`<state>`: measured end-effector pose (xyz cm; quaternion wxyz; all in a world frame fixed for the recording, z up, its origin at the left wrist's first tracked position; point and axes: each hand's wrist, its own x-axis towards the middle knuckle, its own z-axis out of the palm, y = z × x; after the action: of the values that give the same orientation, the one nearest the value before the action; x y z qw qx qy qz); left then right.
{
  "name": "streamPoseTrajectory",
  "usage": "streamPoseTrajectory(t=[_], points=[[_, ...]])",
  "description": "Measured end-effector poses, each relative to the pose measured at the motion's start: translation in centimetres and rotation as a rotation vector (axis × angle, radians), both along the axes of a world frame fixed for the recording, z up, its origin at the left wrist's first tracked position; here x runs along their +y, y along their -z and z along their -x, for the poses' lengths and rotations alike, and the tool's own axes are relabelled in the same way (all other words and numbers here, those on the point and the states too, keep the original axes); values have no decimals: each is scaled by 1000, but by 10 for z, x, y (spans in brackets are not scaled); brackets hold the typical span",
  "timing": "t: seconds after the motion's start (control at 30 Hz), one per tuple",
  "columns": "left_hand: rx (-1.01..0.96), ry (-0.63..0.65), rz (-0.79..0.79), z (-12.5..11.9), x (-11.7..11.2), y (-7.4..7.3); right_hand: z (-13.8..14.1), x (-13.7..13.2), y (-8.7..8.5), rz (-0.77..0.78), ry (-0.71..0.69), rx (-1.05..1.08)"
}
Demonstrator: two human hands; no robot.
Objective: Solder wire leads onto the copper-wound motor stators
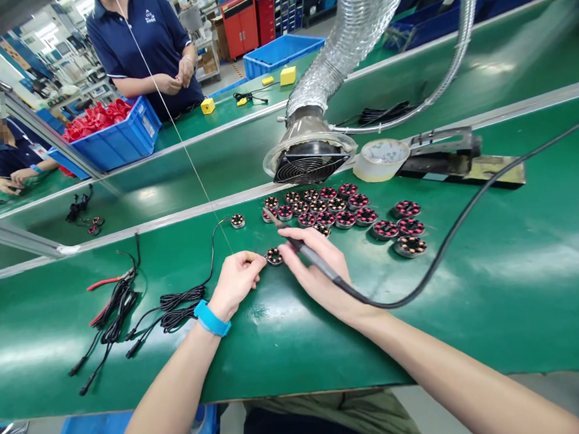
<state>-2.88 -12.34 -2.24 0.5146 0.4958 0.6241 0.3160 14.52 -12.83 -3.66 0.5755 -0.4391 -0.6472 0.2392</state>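
My right hand (pixel 318 261) is closed round a soldering iron (pixel 310 252), its tip pointing up and left over the near edge of a group of small round wound motor stators (pixel 336 204). One separate stator (pixel 274 256) with copper coils lies between my two hands. At its left edge, the fingertips of my left hand (pixel 239 278) are pinched together. A thin solder wire (pixel 183 145) comes down from above to this hand; its end at the fingers is too small to make out. Another stator (pixel 237 220) with a black cable lies just beyond.
Coiled black cables (pixel 183 305) and red-handled pliers (pixel 105 283) lie at left. A fume extraction hood (pixel 309 152) hangs behind the stators, near a tape roll (pixel 381 159). The iron's cord (pixel 438 259) arcs right. Co-workers stand beyond, by a blue bin (pixel 113 140) of red parts.
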Motion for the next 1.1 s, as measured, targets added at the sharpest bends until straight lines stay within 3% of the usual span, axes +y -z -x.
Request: streamPoseTrajectory(t=[0.13,0.73,1.1], points=[[22,-8,3,-1,0,-1,-6,-3,-9,-45,133,122],[1,-18,13,-1,-1,-1,-6,-4,-10,-85,111,75],[-6,-15,1,-1,-1,-1,-8,-6,-11,6,169,137]])
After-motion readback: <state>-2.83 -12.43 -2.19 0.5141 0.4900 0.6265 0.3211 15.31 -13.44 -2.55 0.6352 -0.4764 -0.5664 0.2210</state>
